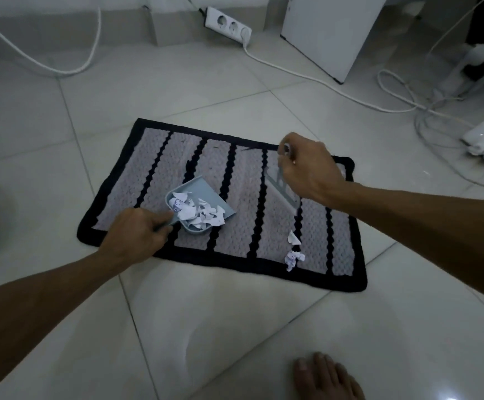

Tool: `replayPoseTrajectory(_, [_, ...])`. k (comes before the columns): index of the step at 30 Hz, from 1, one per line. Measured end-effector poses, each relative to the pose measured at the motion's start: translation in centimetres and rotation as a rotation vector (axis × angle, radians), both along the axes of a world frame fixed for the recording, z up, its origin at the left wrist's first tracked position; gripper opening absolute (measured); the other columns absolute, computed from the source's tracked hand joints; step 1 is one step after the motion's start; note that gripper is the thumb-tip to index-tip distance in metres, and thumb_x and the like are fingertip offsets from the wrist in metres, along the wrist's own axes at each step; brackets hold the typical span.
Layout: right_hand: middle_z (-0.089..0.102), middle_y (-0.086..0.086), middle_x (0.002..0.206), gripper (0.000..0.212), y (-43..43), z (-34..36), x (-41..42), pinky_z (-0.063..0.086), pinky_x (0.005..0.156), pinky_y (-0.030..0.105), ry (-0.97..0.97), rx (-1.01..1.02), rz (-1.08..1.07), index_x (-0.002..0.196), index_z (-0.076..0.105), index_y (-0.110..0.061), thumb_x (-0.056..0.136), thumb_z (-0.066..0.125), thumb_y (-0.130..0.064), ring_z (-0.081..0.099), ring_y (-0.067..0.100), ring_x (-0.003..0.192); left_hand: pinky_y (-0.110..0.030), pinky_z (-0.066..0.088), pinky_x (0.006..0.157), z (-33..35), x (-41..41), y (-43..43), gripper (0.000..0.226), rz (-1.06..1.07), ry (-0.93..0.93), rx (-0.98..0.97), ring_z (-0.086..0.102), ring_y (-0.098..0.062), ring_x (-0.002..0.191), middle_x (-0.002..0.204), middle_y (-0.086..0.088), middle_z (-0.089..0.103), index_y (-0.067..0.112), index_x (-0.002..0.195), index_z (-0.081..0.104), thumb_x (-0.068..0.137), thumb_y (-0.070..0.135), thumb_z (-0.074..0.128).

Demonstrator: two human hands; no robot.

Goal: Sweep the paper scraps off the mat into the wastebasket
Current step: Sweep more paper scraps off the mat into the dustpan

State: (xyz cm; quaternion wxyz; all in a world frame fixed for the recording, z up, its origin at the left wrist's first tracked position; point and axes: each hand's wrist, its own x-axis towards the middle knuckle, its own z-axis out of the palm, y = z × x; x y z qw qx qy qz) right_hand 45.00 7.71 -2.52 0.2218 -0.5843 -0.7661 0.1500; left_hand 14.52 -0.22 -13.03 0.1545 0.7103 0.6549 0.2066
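A rectangular mat [235, 197] lies on the glossy tiled floor [235, 327]; its knobbly grey pile is crossed by wavy black stripes and edged with a black border. The left hand [132, 233] has its grip closed round the handle of a small pale-blue plastic dustpan [197, 192], which rests on the mat. The pan holds a heap of crumpled white paper scraps [197, 212], some with ink marks. The right hand [307, 166] has its grip wrapped round a small grey hand brush [282, 189], blurred, its head angled down over the mat. Two loose scraps [293, 251] lie on the mat near its front edge, below the brush: one flat torn piece and one crumpled ball. A bare foot [324, 376] shows at the bottom. White cables [307, 79] and a power strip [227, 24] lie on the floor beyond the mat.
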Motion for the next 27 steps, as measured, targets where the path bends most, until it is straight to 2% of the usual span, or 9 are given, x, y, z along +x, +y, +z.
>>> replayPoseTrajectory(4, [0.067,0.014,0.075,0.008,-4.3,-1.2,3.5,0.054,0.051,0.043,-0.061,0.003,-0.026,0.096,0.057,-0.009,0.099,0.05,-0.012,0.063,0.032,0.059,-0.031,0.057,0.058,-0.5,1.2,-0.3,0.03,-0.076,-0.075,0.052,0.066,-0.014,0.052,0.075,-0.006,0.077,0.016,0.106,0.071,0.076,0.012,0.073])
replayPoseTrajectory(8, [0.066,0.012,0.07,0.009,-7.5,-3.0,4.4,0.051,0.048,0.042,-0.069,-0.039,-0.105,0.095,0.054,-0.011,0.1,0.047,-0.013,0.059,0.026,0.053,-0.031,0.056,0.052,-0.9,3.2,-0.7,0.028,-0.319,-0.04,0.074,0.065,-0.014,0.05,0.072,-0.003,0.076,0.02,0.104,0.073,0.076,0.016,0.072])
replayPoseTrajectory(10, [0.064,0.008,0.069,0.008,-8.8,-3.9,3.5,0.049,0.046,0.037,-0.013,-0.047,-0.105,0.095,0.054,-0.011,0.101,0.048,-0.012,0.057,0.021,0.051,-0.032,0.058,0.056,-1.2,4.1,-0.7,0.031,-0.434,-0.002,0.08,0.068,-0.016,0.056,0.076,-0.005,0.077,0.023,0.106,0.072,0.075,0.021,0.066])
replayPoseTrajectory(12, [0.059,0.001,0.067,0.009,-9.5,-4.4,2.2,0.042,0.04,0.02,0.064,-0.067,-0.117,0.097,0.055,-0.01,0.101,0.047,-0.011,0.051,0.008,0.047,-0.033,0.059,0.06,-1.4,4.8,-0.5,0.036,-0.477,0.0,0.057,0.07,-0.017,0.061,0.079,-0.005,0.077,0.028,0.109,0.068,0.074,0.023,0.062])
replayPoseTrajectory(14, [0.055,-0.002,0.067,0.01,-9.6,-4.3,1.1,0.038,0.038,0.017,0.147,-0.078,-0.13,0.097,0.056,-0.01,0.101,0.047,-0.011,0.047,0.005,0.044,-0.034,0.058,0.059,-1.4,5.4,-0.4,0.037,-0.49,-0.005,0.034,0.07,-0.015,0.059,0.078,-0.003,0.076,0.03,0.11,0.067,0.074,0.023,0.06])
replayPoseTrajectory(17, [0.061,0.007,0.072,0.01,-9.0,-3.4,0.4,0.043,0.042,0.031,0.244,-0.07,-0.135,0.097,0.057,-0.011,0.102,0.048,-0.012,0.048,0.012,0.05,-0.033,0.056,0.056,-1.3,5.7,-0.5,0.034,-0.487,0.004,0.006,0.067,-0.009,0.056,0.077,0.001,0.077,0.03,0.109,0.068,0.076,0.024,0.06])
replayPoseTrajectory(21, [0.065,0.012,0.078,0.01,-8.7,-2.9,1.3,0.048,0.045,0.035,0.232,-0.059,-0.149,0.096,0.055,-0.013,0.102,0.048,-0.013,0.053,0.021,0.051,-0.034,0.056,0.057,-1.0,5.8,-0.9,0.033,-0.442,-0.032,-0.02,0.067,-0.008,0.056,0.079,-0.001,0.076,0.028,0.107,0.069,0.076,0.023,0.06])
replayPoseTrajectory(25, [0.063,0.005,0.073,0.011,-10.1,-4.1,0.4,0.04,0.038,0.02,0.192,-0.105,-0.09,0.097,0.057,-0.012,0.103,0.048,-0.014,0.047,0.006,0.046,-0.033,0.056,0.06,-1.0,6.2,-1.8,0.031,-0.388,-0.031,-0.043,0.067,-0.009,0.057,0.083,-0.004,0.075,0.025,0.108,0.069,0.077,0.021,0.062])
replayPoseTrajectory(27, [0.064,0.006,0.073,0.01,-10.3,-4.3,-0.5,0.043,0.04,0.027,0.2,-0.098,-0.041,0.096,0.057,-0.014,0.102,0.048,-0.014,0.047,0.008,0.047,-0.034,0.056,0.059,-1.0,6.2,-2.0,0.033,-0.387,-0.015,-0.05,0.066,-0.011,0.056,0.081,-0.006,0.075,0.024,0.106,0.07,0.076,0.022,0.058])
